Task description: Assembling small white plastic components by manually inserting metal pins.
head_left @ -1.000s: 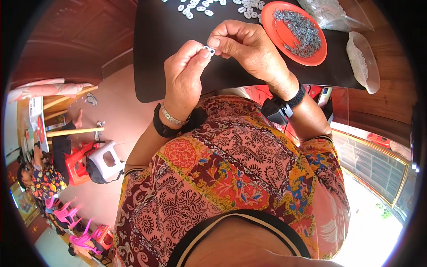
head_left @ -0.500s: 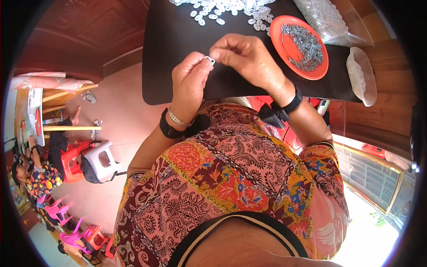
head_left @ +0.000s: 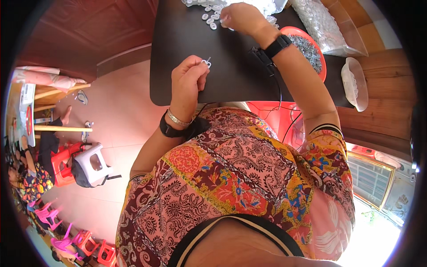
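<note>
My left hand [head_left: 187,80] is over the near edge of the dark table [head_left: 231,75], its fingers pinched on a small white ring-shaped part [head_left: 206,62]. My right hand [head_left: 235,17] is stretched to the far side of the table, fingers down among a scatter of several small white parts [head_left: 209,17]. Whether it holds one I cannot tell. Both wrists wear black bands, and the left also carries a metal bracelet.
An orange dish [head_left: 318,51] of small grey metal pieces sits right of my right forearm. A clear bag of white parts [head_left: 322,24] lies behind it, and a clear shallow tray [head_left: 355,84] sits at the table's right end. Plastic stools [head_left: 91,164] stand on the floor at left.
My hands were together at the table's near side, both on the small part. The right hand has let go and reached forward to the scattered white parts. The left stays, holding the part.
</note>
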{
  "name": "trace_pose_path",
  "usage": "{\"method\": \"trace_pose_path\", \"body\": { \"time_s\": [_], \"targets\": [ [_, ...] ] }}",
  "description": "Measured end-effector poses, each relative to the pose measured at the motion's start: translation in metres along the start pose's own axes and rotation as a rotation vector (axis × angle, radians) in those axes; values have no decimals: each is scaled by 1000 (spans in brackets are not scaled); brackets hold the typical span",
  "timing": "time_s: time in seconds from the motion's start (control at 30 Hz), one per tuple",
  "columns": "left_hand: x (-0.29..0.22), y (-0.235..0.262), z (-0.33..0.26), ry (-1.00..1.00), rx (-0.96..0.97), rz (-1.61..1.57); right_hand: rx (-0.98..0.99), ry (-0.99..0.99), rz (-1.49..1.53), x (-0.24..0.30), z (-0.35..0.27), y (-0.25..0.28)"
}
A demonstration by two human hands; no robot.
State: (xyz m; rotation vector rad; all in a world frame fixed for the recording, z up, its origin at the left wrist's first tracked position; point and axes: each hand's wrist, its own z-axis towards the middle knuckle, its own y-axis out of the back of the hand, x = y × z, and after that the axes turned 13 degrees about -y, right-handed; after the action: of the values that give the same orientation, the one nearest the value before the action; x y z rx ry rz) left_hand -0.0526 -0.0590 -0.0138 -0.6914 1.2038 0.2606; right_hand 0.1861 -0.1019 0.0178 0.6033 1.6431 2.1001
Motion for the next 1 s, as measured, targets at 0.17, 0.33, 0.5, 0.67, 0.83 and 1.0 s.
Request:
{"method": "trace_pose_path", "body": {
  "time_s": [0.17, 0.33, 0.5, 0.67, 0.83, 1.0],
  "targets": [
    [1, -5, 0, 4, 30, -2, -43, 117, -232, -21, 11, -40],
    [3, -1, 0, -3, 19, -6, 3, 82, 323, -11, -11, 16],
    [-4, 0, 4, -27, 49, 29, 506, -223, 1280, 3, -62, 49],
    [-23, -5, 9, -88, 120, 47, 531, -209, 1463, 15, -95, 50],
    [-33, -11, 10, -137, 202, 104, 512, -194, 1603, 25, -111, 47],
    [-35, -13, 7, -132, 237, 149, 454, -132, 1656, 34, -119, 49]
  ]
}}
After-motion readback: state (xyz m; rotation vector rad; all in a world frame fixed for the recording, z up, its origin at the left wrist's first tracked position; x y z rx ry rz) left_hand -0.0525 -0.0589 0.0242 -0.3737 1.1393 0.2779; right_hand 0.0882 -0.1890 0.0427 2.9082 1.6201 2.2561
